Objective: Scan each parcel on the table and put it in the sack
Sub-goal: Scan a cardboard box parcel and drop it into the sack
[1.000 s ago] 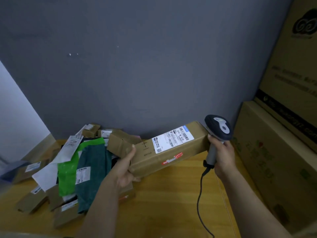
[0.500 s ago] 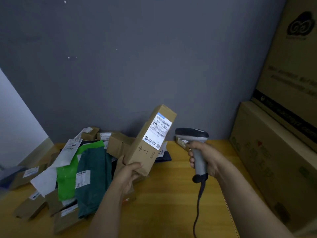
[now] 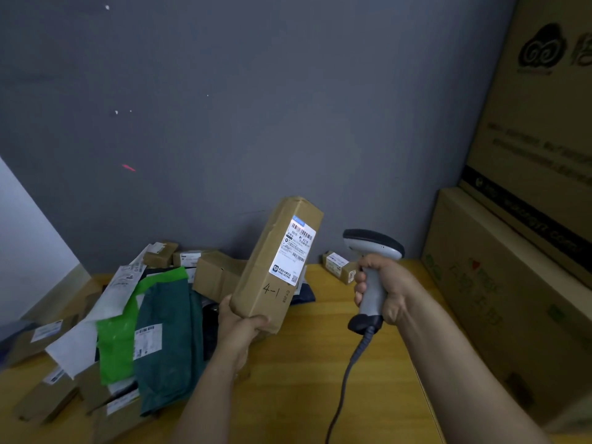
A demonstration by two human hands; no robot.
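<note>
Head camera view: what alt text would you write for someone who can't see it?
A person's left hand holds a long cardboard parcel tilted upright, label showing, beside a corded scanner gripped in the right hand. Smaller boxes and green mailer bags lie heaped on the wooden table at left.

- The left hand (image 3: 238, 328) is bare; only its back and the thumb side can be seen.
- Behind the left hand, the left forearm (image 3: 208, 395) is bare down to the lower edge of the view.
- The right hand (image 3: 384, 290) is bare, with skin folds at the wrist.
- Behind the right hand, the right forearm (image 3: 464, 373) is bare and looks wider.
</note>
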